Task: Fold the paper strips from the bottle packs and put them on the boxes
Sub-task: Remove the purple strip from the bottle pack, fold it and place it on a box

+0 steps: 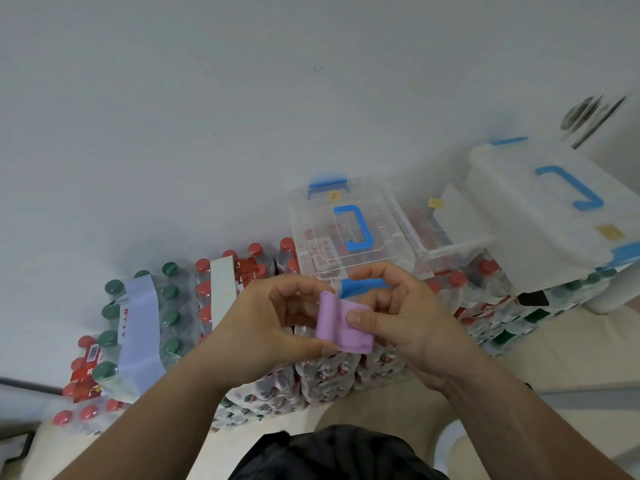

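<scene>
A purple paper strip (pixel 334 323), bent over into a fold, is held in front of me by both hands. My left hand (pixel 266 327) pinches its left edge. My right hand (pixel 412 320) grips its right side, thumb pressed on top. A pale blue strip (pixel 140 327) lies over a pack of green-capped bottles (pixel 169 320) at the left. A white strip (pixel 221 289) lies over a pack of red-capped bottles (pixel 204 292). Behind my hands stands a clear plastic box (pixel 318 237) with a blue handle. A frosted box (pixel 540 206) sits higher up at the right.
Shrink-wrapped bottle packs (pixel 325 379) are stacked along a white wall, under and around the boxes. A second clear box (pixel 436 230) stands between the other two. More red-capped bottles (pixel 86 410) sit at the lower left. Beige floor lies in front. My dark clothing fills the bottom edge.
</scene>
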Demonstrator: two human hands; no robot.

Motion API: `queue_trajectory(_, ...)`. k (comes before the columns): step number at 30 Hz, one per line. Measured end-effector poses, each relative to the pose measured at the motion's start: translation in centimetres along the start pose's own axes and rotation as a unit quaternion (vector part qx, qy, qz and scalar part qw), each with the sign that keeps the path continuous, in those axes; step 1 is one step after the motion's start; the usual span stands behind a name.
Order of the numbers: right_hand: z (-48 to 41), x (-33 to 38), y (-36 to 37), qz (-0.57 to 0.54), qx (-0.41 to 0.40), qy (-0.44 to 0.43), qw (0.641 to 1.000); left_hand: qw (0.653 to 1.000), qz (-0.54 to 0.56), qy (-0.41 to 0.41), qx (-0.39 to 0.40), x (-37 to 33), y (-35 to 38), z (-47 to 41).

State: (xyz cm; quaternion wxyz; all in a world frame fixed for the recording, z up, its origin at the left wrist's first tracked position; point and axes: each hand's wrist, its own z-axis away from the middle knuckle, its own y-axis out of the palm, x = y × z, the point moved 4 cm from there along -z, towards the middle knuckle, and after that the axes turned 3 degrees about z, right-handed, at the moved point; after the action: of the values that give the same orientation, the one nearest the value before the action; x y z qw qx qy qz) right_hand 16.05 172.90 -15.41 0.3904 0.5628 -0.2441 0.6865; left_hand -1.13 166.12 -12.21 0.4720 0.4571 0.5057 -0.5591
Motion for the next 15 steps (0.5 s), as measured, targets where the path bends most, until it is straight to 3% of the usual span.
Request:
queue_trajectory(6,0.1,1.6,0.2,0.07,-0.032,-0.033,0.996,0.998,-0.062,-0.021,-0.01,0.0,0.6,-0.1)
queue_trajectory(15,0.2,0.9,0.5,0.074,-0.072,-0.005,0.995,0.937,-0.325,0.124,-0.01,-1.2,2.1,-0.3)
